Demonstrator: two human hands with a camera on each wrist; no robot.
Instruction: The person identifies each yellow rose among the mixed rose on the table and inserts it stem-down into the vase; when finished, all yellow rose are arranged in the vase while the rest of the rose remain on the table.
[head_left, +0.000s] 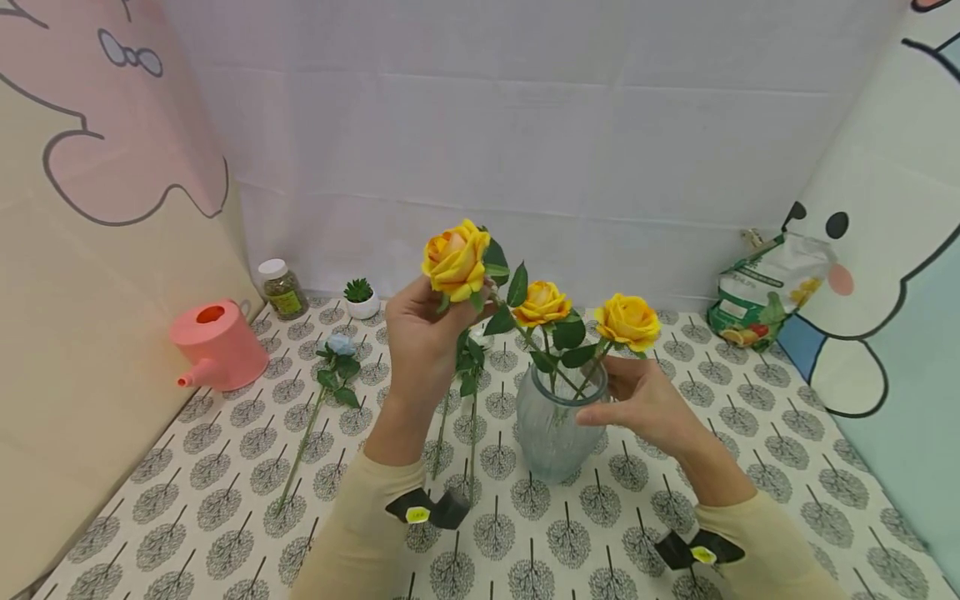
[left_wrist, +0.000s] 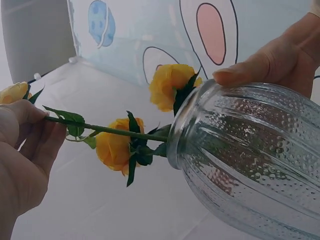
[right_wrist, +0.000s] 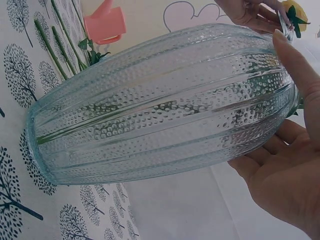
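Observation:
My left hand [head_left: 420, 337] pinches the stem of a yellow rose [head_left: 455, 262] just below its bloom. That stem [left_wrist: 117, 131] slants down into the mouth of a ribbed clear glass vase [head_left: 555, 450], which stands upright on the table. Two more yellow roses [head_left: 543, 304] [head_left: 628, 322] stand in the vase, their blooms above the rim. With thumb in front and fingers behind, my right hand [head_left: 656, 404] holds the vase near its neck. Through the bumpy glass, a green stem [right_wrist: 82, 126] shows reaching near the base.
Left on the patterned tablecloth lie a pale blue rose [head_left: 340, 346] and flowers with green stems [head_left: 473, 442]. A pink watering can [head_left: 225, 354], a white-lidded jar [head_left: 285, 293] and a small potted succulent [head_left: 362, 300] stand behind. A green-white bag [head_left: 765, 292] leans back right.

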